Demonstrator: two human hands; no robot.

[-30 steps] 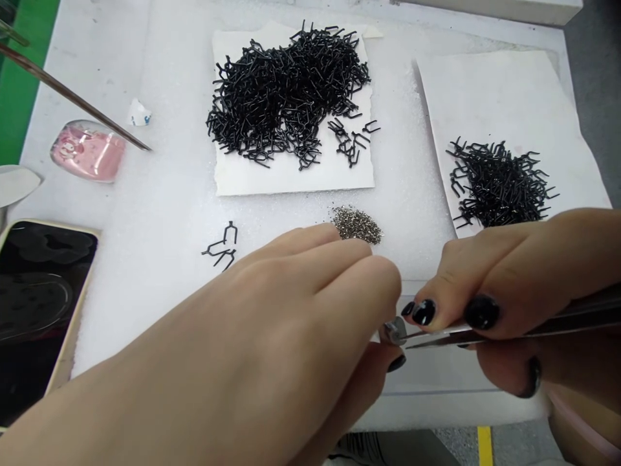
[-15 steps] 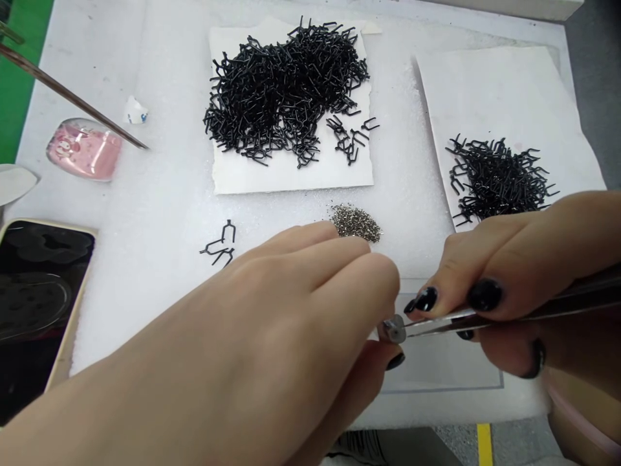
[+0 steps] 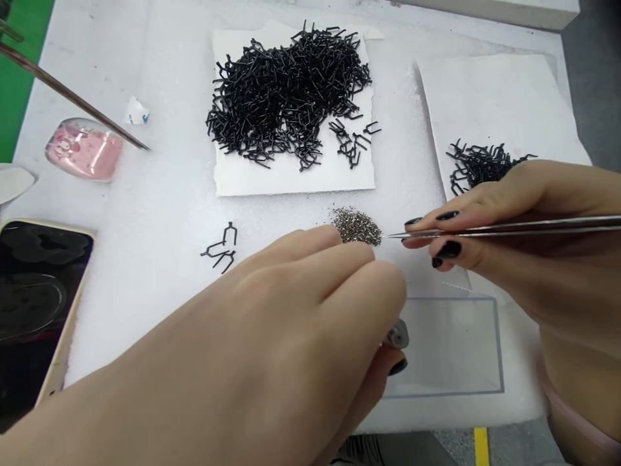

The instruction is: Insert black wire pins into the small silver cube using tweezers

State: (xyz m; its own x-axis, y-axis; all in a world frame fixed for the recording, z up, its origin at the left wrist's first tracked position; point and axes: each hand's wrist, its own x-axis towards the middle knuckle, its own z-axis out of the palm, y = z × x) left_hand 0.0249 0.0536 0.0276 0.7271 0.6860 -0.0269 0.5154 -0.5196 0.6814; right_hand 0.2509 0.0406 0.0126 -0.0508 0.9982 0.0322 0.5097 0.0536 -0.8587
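My left hand (image 3: pixel 291 330) is closed around a small metal part (image 3: pixel 398 335); only its rounded grey end shows between thumb and fingers. In my right hand (image 3: pixel 485 226) is a pair of tweezers (image 3: pixel 533 226), pinched nearly together and pointing left. Their tips touch or almost touch the right edge of a heap of tiny silvery metal pieces (image 3: pixel 358 226). Whether the tips hold a piece is too small to tell. Part of that heap is hidden by my left hand. Several black fork-shaped pieces (image 3: pixel 229 234) lie on the white foam sheet (image 3: pixel 160 259) beyond my left wrist.
A big pile of black forked pieces (image 3: pixel 286 90) lies on torn white paper (image 3: pixel 291 184) at the back. A smaller pile (image 3: pixel 480 165) sits on another paper at right. A clear rectangular plate (image 3: pixel 456 349), phone (image 3: pixel 39 304), pink case (image 3: pixel 85 150) and thin rod (image 3: pixel 72 97) are around.
My right hand has moved up and away from the metal part, taking the tweezers from its end to the heap of tiny pieces. My left hand has stayed almost still.
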